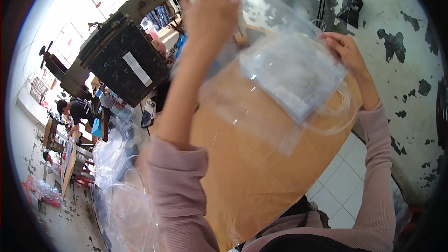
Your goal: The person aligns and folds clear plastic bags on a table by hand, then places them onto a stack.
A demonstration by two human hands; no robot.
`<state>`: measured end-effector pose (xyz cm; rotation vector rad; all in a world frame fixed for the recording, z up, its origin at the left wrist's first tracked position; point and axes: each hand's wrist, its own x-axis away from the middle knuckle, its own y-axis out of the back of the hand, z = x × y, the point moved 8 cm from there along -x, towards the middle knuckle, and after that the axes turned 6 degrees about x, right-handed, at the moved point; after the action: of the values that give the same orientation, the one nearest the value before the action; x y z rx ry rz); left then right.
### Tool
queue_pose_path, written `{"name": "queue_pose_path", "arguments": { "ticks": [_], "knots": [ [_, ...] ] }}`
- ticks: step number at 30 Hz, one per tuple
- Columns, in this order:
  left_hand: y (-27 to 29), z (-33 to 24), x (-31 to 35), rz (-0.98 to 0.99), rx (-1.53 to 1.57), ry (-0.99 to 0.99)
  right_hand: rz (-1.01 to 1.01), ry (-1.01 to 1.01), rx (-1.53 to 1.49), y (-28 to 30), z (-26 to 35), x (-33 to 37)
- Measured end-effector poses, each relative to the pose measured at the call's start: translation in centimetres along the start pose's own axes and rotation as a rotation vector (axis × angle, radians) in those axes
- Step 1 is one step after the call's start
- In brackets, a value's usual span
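My left hand (212, 11) is raised over the far side of the table, smeared by motion, so its grip cannot be made out. At the right, my right hand (346, 52) has thumb and fingers closed on the upper right edge of a clear plastic bag (294, 72). This bag lies with other clear bags in a layered, bluish pile on the brown tabletop (242, 168). Thin clear cord handles (343, 107) loop out at the pile's right side. A blurred sheet of clear plastic (261, 116) stretches across the table below the pile.
A heap of clear plastic bags (126, 205) lies beside the table at the left. Behind it stands a black metal machine (126, 60). A phone (148, 114) rests near the table's left edge. Further left, a person (79, 112) bends over another table. A peeling wall (396, 79) borders the right.
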<state>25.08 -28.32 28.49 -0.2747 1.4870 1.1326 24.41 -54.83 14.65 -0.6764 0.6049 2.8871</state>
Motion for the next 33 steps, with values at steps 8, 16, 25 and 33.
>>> {"name": "queue_pose_path", "arguments": {
  "ticks": [8,16,25,33],
  "knots": [
    [-20.6,-4.9,14.4,0.529,0.134,0.195,0.062,-0.079,0.403,4.1,-19.8,-3.0],
    [-23.4,-2.4,10.8,0.626,-0.076,0.189,0.197,0.095,1.142,-3.4,-7.9,-11.5],
    [-28.3,-0.6,15.8,0.46,-0.066,0.367,0.069,0.316,1.222,-12.7,-16.0,-12.7],
    [-29.0,0.9,15.9,0.525,-0.043,0.445,0.199,0.183,1.177,-13.9,-18.1,-13.6]
  ]
}}
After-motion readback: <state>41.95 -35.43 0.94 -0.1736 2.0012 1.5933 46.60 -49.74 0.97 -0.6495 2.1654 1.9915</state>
